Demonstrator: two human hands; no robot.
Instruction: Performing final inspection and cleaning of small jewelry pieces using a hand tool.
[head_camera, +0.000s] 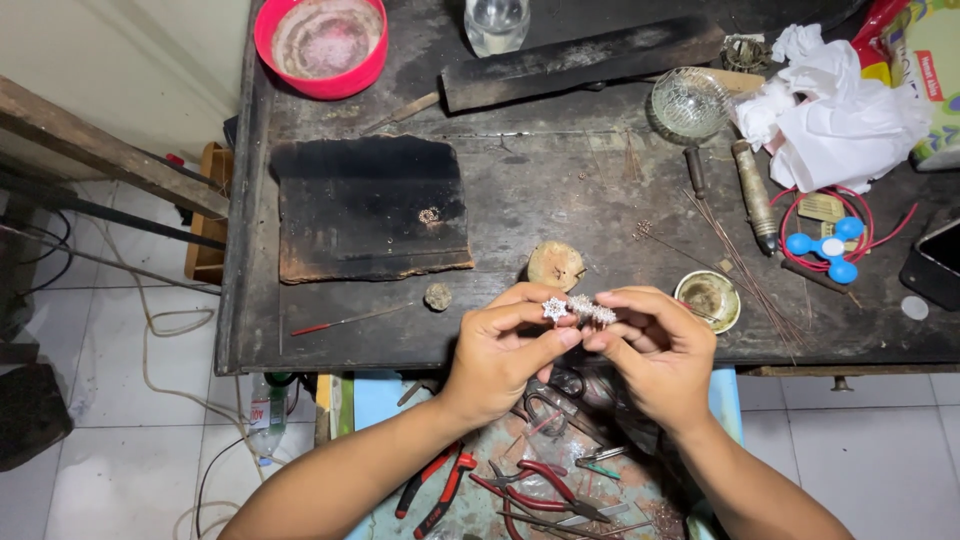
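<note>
A small silver flower-shaped ornament (580, 308) is pinched between both hands just above the tabletop's (560, 180) near edge; the left hand (505, 355) fingers and the right hand (655, 350) fingers are closed narrowly on it. It looks like a fitting or inspecting step, calling for a fine, steady grip. Far right of the fingers, a yellow-green package (925, 75) sits behind crumpled white paper (830, 110).
</note>
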